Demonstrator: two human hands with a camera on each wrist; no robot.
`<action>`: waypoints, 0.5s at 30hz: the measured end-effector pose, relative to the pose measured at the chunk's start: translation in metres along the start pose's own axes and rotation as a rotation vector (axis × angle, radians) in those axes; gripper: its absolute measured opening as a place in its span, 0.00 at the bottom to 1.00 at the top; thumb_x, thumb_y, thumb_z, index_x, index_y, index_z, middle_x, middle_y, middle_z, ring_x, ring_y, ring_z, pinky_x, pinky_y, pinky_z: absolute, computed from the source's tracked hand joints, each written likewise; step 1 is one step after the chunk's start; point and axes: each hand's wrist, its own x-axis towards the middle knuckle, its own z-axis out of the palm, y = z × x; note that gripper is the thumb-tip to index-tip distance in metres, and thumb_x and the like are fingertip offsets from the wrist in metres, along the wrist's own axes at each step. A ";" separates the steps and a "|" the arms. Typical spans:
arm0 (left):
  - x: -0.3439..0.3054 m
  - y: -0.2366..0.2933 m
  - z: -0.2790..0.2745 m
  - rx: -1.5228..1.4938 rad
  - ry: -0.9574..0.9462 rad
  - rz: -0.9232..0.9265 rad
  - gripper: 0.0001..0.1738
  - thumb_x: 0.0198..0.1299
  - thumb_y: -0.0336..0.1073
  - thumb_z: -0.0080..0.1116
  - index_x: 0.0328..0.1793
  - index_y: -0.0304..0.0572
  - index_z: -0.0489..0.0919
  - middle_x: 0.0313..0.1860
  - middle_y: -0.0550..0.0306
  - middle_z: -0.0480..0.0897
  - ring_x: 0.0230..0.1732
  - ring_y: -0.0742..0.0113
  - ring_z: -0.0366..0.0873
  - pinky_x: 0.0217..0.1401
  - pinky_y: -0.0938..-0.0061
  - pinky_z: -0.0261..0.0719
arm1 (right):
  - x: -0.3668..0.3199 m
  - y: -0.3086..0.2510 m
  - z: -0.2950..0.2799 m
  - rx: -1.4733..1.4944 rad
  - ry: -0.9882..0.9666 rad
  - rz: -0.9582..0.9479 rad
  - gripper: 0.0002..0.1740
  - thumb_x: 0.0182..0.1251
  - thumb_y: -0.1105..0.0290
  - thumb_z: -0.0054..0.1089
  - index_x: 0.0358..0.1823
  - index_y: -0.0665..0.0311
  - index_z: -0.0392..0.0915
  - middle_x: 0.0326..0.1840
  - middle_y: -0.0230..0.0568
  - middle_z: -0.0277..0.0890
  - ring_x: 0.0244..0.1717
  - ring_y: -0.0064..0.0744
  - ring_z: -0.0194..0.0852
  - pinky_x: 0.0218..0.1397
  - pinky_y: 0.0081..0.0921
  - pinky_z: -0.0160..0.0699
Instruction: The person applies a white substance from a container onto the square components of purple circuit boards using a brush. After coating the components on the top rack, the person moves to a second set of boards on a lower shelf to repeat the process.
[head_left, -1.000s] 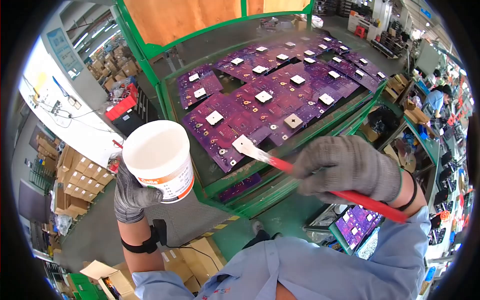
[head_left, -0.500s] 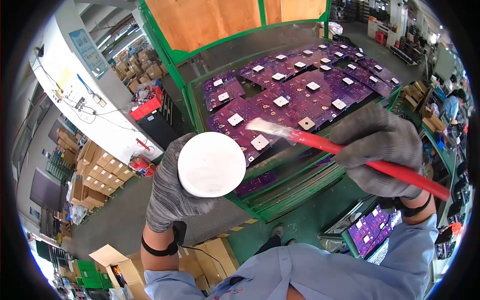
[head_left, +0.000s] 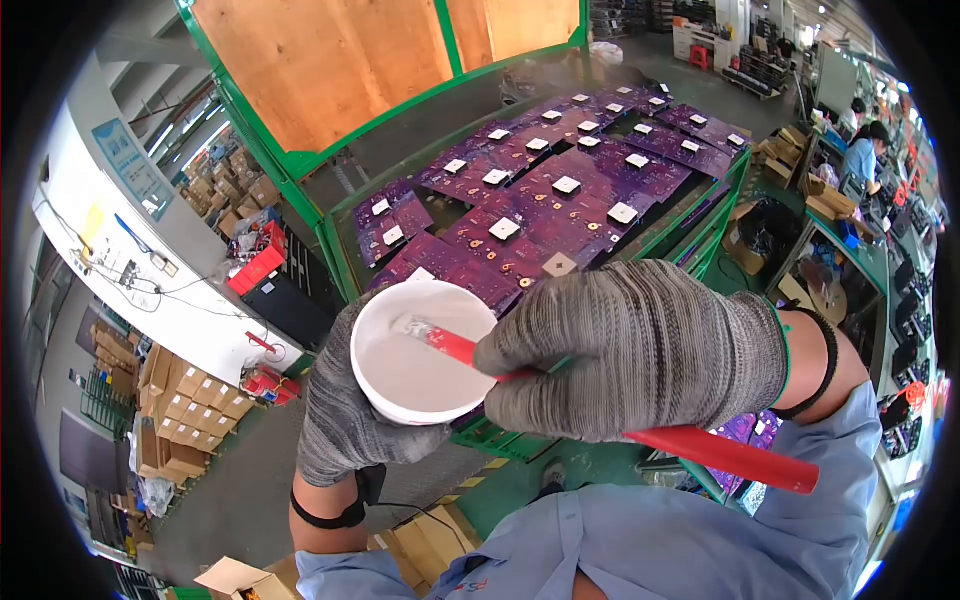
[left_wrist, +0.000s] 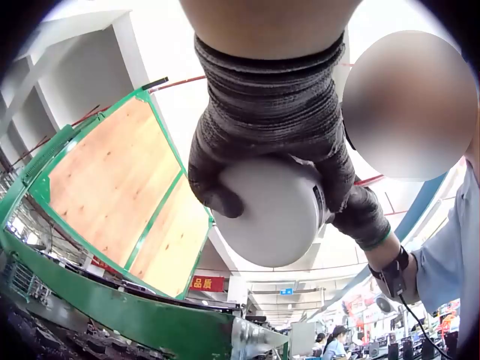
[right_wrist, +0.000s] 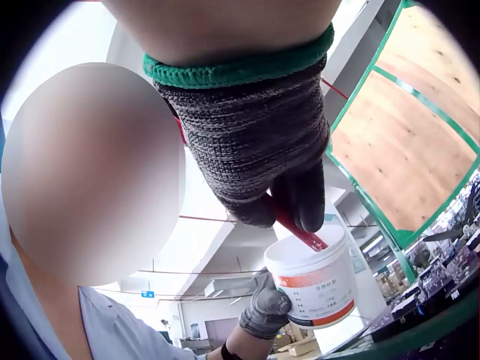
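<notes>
My gloved left hand [head_left: 345, 415] grips a white plastic tub [head_left: 420, 404], its open mouth tilted toward the head camera and white paste inside. The right wrist view shows the tub [right_wrist: 319, 291] with an orange-banded printed label. In my gloved right hand [head_left: 635, 350] is a long red-handled tool [head_left: 725, 458] with a flat, white-coated tip. That tip dips inside the tub, and the right fingers are close by the rim. Behind the tub, overlapping purple circuit boards [head_left: 475, 235] with white square pieces lie on a green-framed stand.
A wooden panel in a green frame [head_left: 330, 75] rises behind the boards. Stacked cartons [head_left: 180, 400] stand at the left, and an open cardboard box [head_left: 240, 578] is low in front. On the right runs a workbench [head_left: 845, 250], with a person seated farther back.
My right hand has moved left and brought the tool's tip from over the boards into the tub. The left hand has moved rightward and tipped the tub's mouth toward the head camera.
</notes>
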 end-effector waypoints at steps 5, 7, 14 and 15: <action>-0.004 -0.015 -0.010 0.083 -0.087 -0.031 0.58 0.30 0.47 0.85 0.72 0.37 0.69 0.62 0.49 0.82 0.63 0.60 0.81 0.67 0.62 0.78 | 0.005 -0.006 -0.016 0.105 -0.099 0.053 0.17 0.59 0.60 0.76 0.48 0.57 0.86 0.42 0.42 0.87 0.43 0.44 0.89 0.43 0.38 0.87; -0.006 -0.012 -0.008 0.019 -0.074 -0.069 0.59 0.30 0.48 0.86 0.72 0.37 0.69 0.62 0.49 0.82 0.62 0.61 0.81 0.67 0.62 0.78 | 0.003 -0.008 -0.019 0.044 -0.064 -0.044 0.17 0.58 0.62 0.77 0.48 0.58 0.86 0.42 0.43 0.87 0.43 0.45 0.89 0.44 0.38 0.88; -0.007 -0.012 -0.002 -0.177 -0.050 -0.197 0.62 0.29 0.51 0.89 0.73 0.36 0.69 0.63 0.50 0.82 0.62 0.64 0.81 0.67 0.64 0.77 | -0.010 -0.010 -0.024 0.190 0.055 -0.042 0.19 0.54 0.67 0.82 0.47 0.61 0.87 0.46 0.47 0.87 0.46 0.46 0.89 0.48 0.37 0.88; -0.004 -0.008 0.001 -0.178 -0.052 -0.197 0.62 0.29 0.51 0.89 0.73 0.36 0.69 0.63 0.50 0.82 0.62 0.64 0.81 0.67 0.64 0.77 | -0.012 -0.009 -0.024 0.190 0.055 -0.040 0.19 0.54 0.67 0.82 0.47 0.61 0.87 0.46 0.47 0.87 0.46 0.46 0.89 0.48 0.37 0.88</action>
